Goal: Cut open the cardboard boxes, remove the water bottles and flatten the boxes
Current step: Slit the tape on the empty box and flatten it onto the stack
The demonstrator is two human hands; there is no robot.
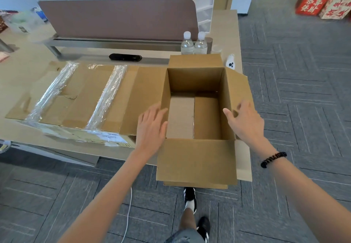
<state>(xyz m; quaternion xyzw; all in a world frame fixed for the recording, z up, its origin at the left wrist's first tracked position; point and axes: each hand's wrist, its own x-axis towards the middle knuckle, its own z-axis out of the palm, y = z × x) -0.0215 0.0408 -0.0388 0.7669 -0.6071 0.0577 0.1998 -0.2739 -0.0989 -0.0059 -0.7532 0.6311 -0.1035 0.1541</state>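
i see my left grip spread flat, fingers straight, at the left wall of the open cardboard box, holding nothing; my right grip is loosely spread at the right wall, thumb inside the rim, nothing clasped; the box sits between both grips at the bench edge; two water bottles stand beyond it; a taped box lies left of the left grip

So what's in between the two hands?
The open cardboard box: its empty inside fills the gap between the left hand and the right hand, seen in the head view.
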